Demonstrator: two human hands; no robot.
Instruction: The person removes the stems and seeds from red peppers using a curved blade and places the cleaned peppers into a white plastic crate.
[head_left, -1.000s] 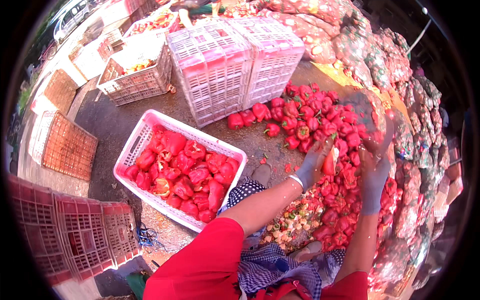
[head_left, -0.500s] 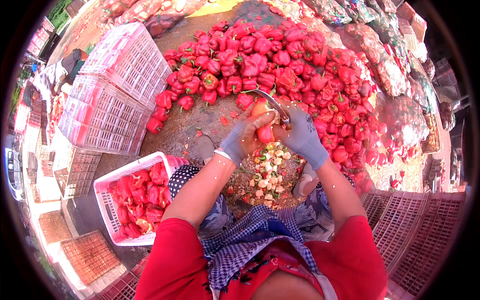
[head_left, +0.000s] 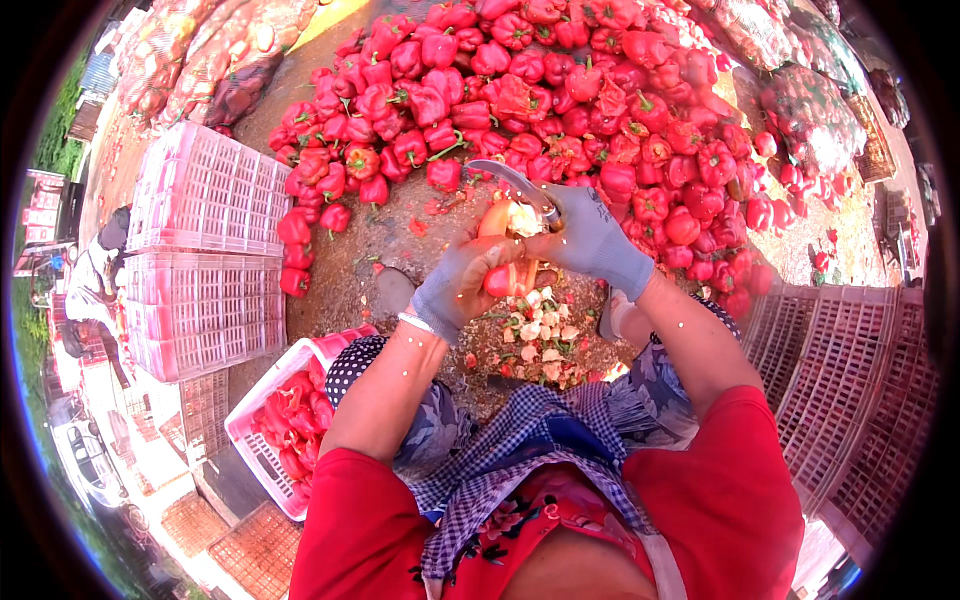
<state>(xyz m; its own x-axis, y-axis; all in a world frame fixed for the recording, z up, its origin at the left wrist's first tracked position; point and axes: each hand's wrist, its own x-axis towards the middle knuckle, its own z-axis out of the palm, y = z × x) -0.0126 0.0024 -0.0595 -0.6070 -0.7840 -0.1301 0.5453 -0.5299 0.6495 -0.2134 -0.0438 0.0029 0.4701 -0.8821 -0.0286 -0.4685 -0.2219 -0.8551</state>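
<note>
Both hands wear grey gloves and meet in front of me, above the ground. My left hand (head_left: 462, 285) is closed around a red bell pepper (head_left: 496, 219) that is split open, with its pale seedy core (head_left: 523, 219) showing. In my right hand (head_left: 597, 240) is a knife (head_left: 516, 182), its curved blade pointing up and left over the pepper. The right fingers also touch the pepper's near side. Under the hands, cut-out pepper cores (head_left: 545, 325) lie scattered on the wet ground.
A large heap of red peppers (head_left: 480, 90) spreads ahead. At my left stands a pink crate (head_left: 248, 440) of opened peppers, behind it stacked crates (head_left: 205, 320). More crates (head_left: 830, 370) stand at right. Filled mesh sacks (head_left: 815, 120) lie beyond the heap. Another person (head_left: 95, 265) is far left.
The pepper is spread further open, showing more of its core. The knife stays in my right hand. My view has turned, shifting the crates and heap in the picture.
</note>
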